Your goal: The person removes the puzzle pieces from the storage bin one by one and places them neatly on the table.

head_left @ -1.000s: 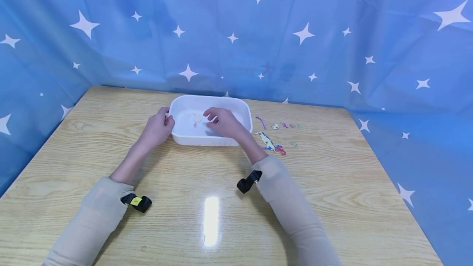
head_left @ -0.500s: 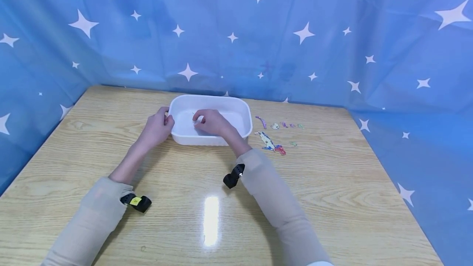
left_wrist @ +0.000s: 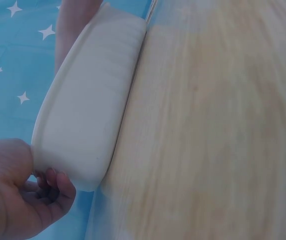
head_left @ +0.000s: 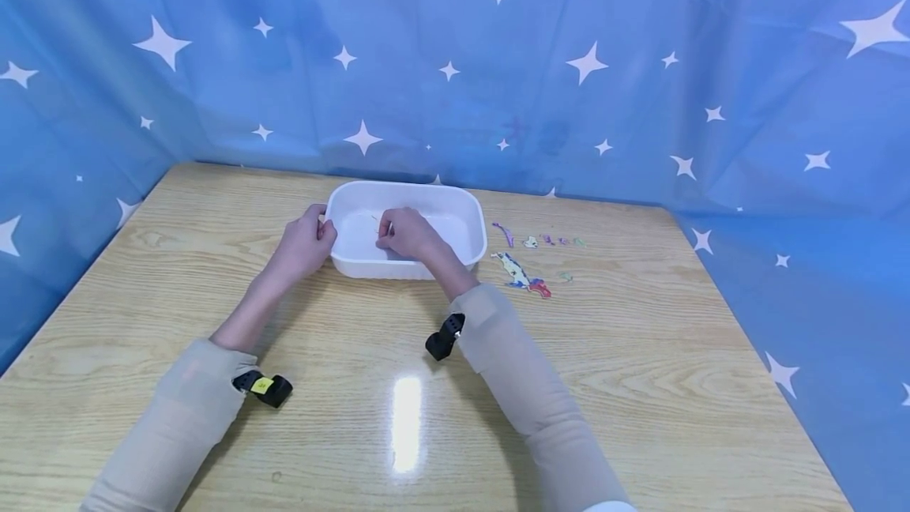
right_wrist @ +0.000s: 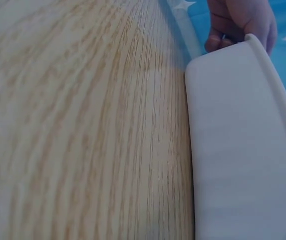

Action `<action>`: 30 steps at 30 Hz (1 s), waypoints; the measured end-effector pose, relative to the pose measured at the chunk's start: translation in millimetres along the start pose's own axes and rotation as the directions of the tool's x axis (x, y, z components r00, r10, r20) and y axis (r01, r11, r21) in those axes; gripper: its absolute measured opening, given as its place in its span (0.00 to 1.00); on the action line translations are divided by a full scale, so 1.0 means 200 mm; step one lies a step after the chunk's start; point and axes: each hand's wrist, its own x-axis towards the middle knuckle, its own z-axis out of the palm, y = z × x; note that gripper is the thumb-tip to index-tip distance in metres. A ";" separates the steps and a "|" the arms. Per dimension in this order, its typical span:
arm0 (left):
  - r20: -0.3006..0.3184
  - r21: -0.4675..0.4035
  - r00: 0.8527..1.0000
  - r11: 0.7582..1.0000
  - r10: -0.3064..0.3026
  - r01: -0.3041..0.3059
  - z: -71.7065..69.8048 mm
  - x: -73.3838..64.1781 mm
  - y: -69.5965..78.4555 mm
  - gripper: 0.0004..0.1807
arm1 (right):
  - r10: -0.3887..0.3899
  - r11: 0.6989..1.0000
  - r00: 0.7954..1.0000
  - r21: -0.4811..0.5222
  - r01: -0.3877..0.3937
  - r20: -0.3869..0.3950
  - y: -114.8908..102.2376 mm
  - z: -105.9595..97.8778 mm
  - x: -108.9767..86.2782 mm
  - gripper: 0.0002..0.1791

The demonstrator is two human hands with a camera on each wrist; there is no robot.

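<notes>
A white plastic tub (head_left: 455, 221) stands near the back of the wooden table. My left hand (head_left: 306, 247) grips its left end, the thumb and curled fingers at the rim; the left wrist view shows the same grip (left_wrist: 27, 190). Inside the tub my right hand (head_left: 411, 234) is low over the floor, thumb and forefinger pinched together, apparently on a small flat piece that the fingers mostly hide. A thin pale sliver (head_left: 374, 218) shows just left of those fingertips. In the right wrist view the tub's outer wall (right_wrist: 243, 140) hides the right hand.
Right of the tub lie several small flat cutouts: a purple strip (head_left: 504, 233), a pale cutout (head_left: 530, 242), small purple bits (head_left: 548, 239) and green bits (head_left: 566, 276). A larger white-and-blue cutout (head_left: 512, 269) has a red part (head_left: 540, 289). A blue starred cloth (head_left: 455, 101) hangs behind.
My right hand has moved left and down to the tub's floor, its fingers closing together, then shifted slightly right. A small piece seen there earlier no longer shows. The left hand has stayed put.
</notes>
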 end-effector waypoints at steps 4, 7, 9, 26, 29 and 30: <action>-0.001 0.001 1.000 1.000 0.001 -0.001 0.00 0.00 0.00 0.25 | 0.025 0.999 1.000 0.020 -0.025 -0.018 -0.01 -0.01 -0.01 0.07; -0.006 0.002 1.000 1.000 0.007 -0.007 0.00 0.00 0.00 0.25 | 0.047 0.999 0.999 0.018 -0.047 -0.012 -0.01 -0.01 -0.01 0.07; -0.008 0.001 1.000 1.000 0.007 -0.007 0.00 0.00 0.00 0.25 | 0.056 0.998 0.998 -0.006 -0.056 -0.006 -0.01 -0.01 -0.01 0.06; -0.002 0.006 1.000 1.000 0.002 -0.002 0.01 0.01 -0.01 0.25 | 0.078 0.992 0.996 -0.095 -0.083 -0.053 -0.03 -0.03 -0.03 0.03; -0.002 0.011 1.000 1.000 0.004 -0.004 0.01 0.01 -0.01 0.25 | 0.076 0.994 0.996 -0.078 -0.080 -0.049 -0.03 -0.04 -0.04 0.14; -0.002 0.011 1.000 1.000 0.005 -0.005 0.01 0.01 -0.01 0.25 | 0.077 0.994 0.996 -0.071 -0.080 -0.042 -0.04 -0.05 -0.04 0.17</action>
